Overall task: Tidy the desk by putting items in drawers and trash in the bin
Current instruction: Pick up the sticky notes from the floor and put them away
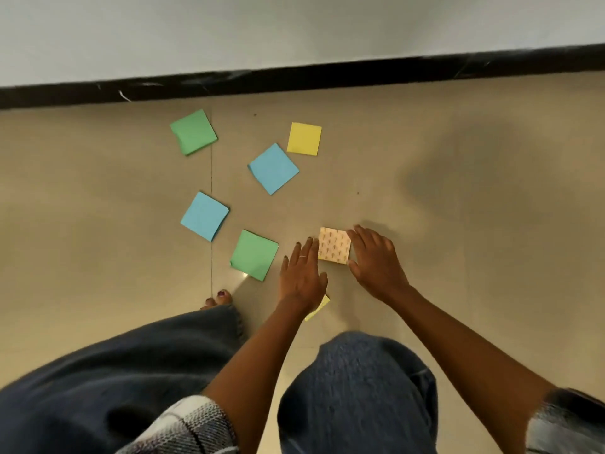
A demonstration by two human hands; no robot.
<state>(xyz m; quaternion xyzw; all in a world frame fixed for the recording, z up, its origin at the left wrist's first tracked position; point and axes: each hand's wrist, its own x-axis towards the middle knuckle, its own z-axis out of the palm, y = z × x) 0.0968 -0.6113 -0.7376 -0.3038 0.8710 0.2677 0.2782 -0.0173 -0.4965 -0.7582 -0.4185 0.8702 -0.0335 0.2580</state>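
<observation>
Several sticky-note pads lie scattered on the beige tiled floor. A patterned orange pad sits between my hands. My left hand lies flat with straight fingers, its fingertips touching the pad's left edge. My right hand reaches over the pad's right side, fingers spread and thumb at the near corner. Further off lie a green pad, a blue pad, another blue pad, a yellow pad and a second green pad. A yellow slip peeks out under my left wrist.
A black skirting strip runs along the white wall at the back. My jeans-clad knees fill the bottom of the view, and bare toes show at the left. A tile joint runs front to back.
</observation>
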